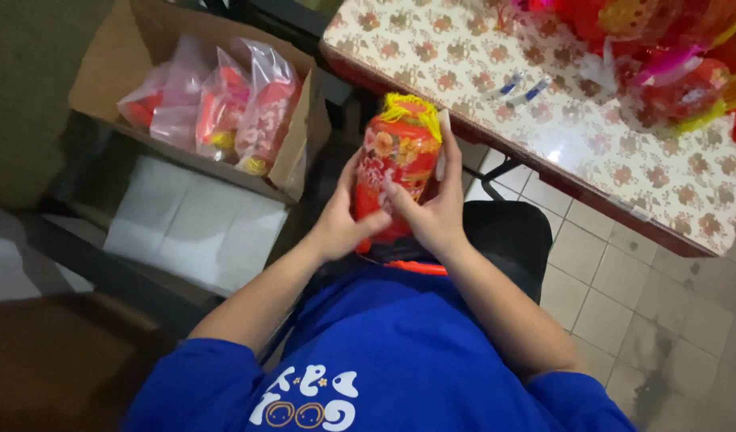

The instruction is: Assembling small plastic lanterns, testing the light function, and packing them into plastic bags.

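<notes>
I clasp the red lantern (393,164) upright off the table's edge, left hand (341,220) and right hand (432,212) wrapped around it, steadying its sides.

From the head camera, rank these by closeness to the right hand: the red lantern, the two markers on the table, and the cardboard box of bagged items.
1. Red lantern: gripped by the right hand itself, in front of the chest.
2. Two markers: on the floral table, up and to the right.
3. Cardboard box: off to the left, beyond the left hand.
</notes>
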